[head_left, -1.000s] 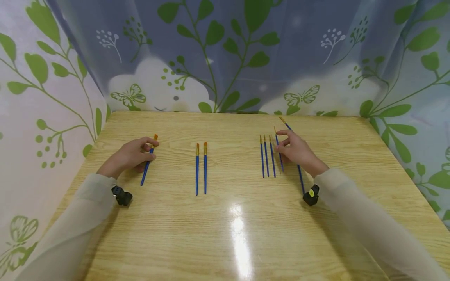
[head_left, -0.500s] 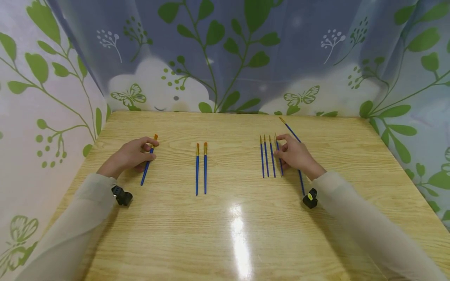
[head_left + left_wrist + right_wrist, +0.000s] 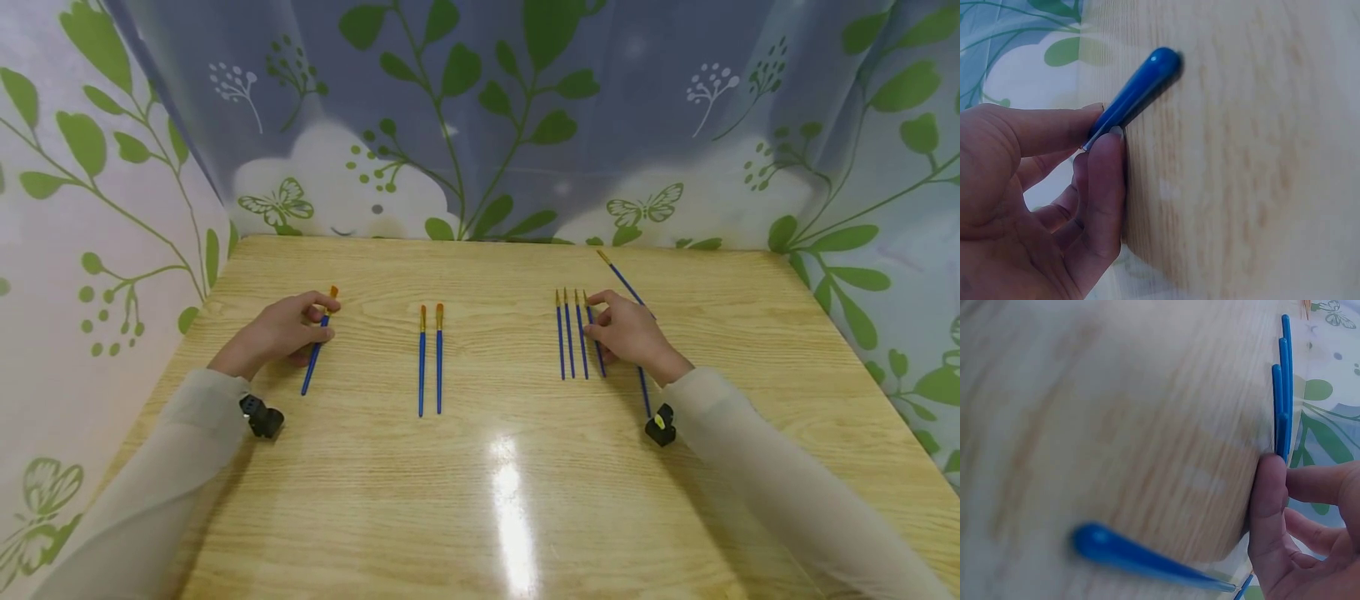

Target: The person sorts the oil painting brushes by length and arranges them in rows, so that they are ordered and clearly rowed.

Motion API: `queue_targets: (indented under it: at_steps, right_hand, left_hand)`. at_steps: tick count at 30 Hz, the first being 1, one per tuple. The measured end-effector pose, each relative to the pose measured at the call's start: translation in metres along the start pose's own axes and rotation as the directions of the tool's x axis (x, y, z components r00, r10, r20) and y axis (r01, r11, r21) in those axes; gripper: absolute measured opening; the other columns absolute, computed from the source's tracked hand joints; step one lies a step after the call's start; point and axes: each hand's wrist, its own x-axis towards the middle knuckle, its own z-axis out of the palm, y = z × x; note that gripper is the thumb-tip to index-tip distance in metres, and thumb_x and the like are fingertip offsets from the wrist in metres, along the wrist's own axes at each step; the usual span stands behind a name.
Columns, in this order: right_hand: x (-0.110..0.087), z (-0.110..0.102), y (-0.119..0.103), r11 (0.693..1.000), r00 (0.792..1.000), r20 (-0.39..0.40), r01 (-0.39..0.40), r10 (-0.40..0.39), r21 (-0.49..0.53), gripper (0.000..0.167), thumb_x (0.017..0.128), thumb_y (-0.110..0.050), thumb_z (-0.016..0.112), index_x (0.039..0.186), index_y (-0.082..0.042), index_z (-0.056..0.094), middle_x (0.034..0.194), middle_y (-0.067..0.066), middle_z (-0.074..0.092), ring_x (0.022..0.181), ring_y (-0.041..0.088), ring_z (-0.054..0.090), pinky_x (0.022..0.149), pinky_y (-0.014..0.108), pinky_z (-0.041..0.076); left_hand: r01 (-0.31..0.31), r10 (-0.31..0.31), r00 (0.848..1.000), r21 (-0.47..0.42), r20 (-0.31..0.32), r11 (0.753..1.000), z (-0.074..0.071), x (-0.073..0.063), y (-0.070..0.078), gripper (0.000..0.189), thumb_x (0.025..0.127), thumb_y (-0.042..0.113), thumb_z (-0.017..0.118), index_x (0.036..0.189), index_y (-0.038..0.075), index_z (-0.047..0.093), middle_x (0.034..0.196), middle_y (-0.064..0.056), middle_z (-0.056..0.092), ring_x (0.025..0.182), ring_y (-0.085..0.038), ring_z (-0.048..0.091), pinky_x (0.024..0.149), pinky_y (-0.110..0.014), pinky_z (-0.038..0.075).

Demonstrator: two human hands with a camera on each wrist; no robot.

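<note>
At the left of the table, my left hand (image 3: 281,329) pinches a blue-handled flat paintbrush (image 3: 310,369) with an orange tip; in the left wrist view its handle (image 3: 1141,84) sticks out past thumb and fingers. On the right side, my right hand (image 3: 633,337) holds a thin blue paintbrush (image 3: 602,364) between thumb and finger. That brush lies at the right end of a row, beside three similar thin brushes (image 3: 580,342), slightly tilted against them. The right wrist view shows their handle ends (image 3: 1286,369) close together. The fingers hide part of the held thin brush.
Two orange-tipped paintbrushes (image 3: 439,367) lie parallel in the middle of the wooden table (image 3: 375,500). Another blue brush (image 3: 626,281) lies slanted under the right hand and wrist, partly hidden. Patterned curtains (image 3: 525,167) stand behind and at both sides.
My right hand has moved the thin paintbrush slightly down toward me, its tip now about level with the other thin brushes. The left hand and its brush have stayed still.
</note>
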Motion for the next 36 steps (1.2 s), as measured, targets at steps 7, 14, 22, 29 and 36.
queue_targets:
  at_steps: [7,14,22,29,36]
  right_hand:
    - [0.0009,0.0006,0.0012,1.0,1.0,0.006,-0.017,0.017,0.011,0.054,0.112,-0.014,0.063,0.16,0.001,0.044,0.128,0.028,0.069,0.068,0.015,0.068,0.065,0.032,0.064]
    - [0.0007,0.0007,0.0018,1.0,1.0,0.003,-0.023,0.022,0.016,0.055,0.111,-0.013,0.063,0.161,0.002,0.043,0.127,0.027,0.069,0.066,0.014,0.069,0.065,0.033,0.064]
    - [-0.0002,-0.0002,-0.0005,1.0,1.0,0.001,-0.031,0.031,0.002,0.055,0.111,-0.014,0.063,0.161,0.002,0.044,0.128,0.027,0.069,0.065,0.013,0.07,0.066,0.033,0.065]
    - [-0.0018,-0.0001,-0.0016,0.999,0.999,0.0,-0.04,0.04,0.037,0.057,0.111,-0.015,0.063,0.162,0.001,0.043,0.133,0.027,0.066,0.069,0.014,0.069,0.067,0.033,0.066]
    - [-0.0033,-0.0048,-0.0006,0.999,0.999,-0.019,-0.031,0.032,0.044,0.056,0.112,-0.017,0.061,0.162,0.0,0.043,0.132,0.028,0.067,0.068,0.017,0.072,0.07,0.037,0.066]
  left_hand:
    - [-0.002,0.002,1.0,0.0,0.0,1.0,-0.0009,-0.0021,0.0024,0.052,0.111,0.015,0.064,0.159,0.003,0.047,0.134,-0.02,0.046,0.101,-0.028,0.061,0.074,-0.036,0.062]
    - [-0.005,0.005,1.0,-0.003,-0.001,1.0,-0.0006,-0.002,0.0027,0.052,0.111,0.015,0.064,0.158,0.002,0.048,0.131,-0.019,0.045,0.099,-0.027,0.06,0.073,-0.035,0.061]
    - [-0.006,0.006,1.0,0.003,-0.002,1.0,-0.0003,-0.0013,0.0017,0.052,0.111,0.014,0.064,0.158,0.002,0.048,0.132,-0.02,0.046,0.098,-0.027,0.061,0.073,-0.035,0.061]
    - [-0.003,0.003,1.0,0.016,-0.007,1.0,-0.0002,-0.0002,0.0015,0.051,0.111,0.014,0.064,0.158,0.002,0.048,0.135,-0.021,0.047,0.099,-0.027,0.062,0.072,-0.035,0.062]
    - [-0.009,0.009,1.0,0.007,-0.009,1.0,-0.0001,-0.0006,0.0004,0.051,0.111,0.014,0.064,0.158,0.002,0.048,0.135,-0.021,0.047,0.097,-0.026,0.061,0.071,-0.035,0.061]
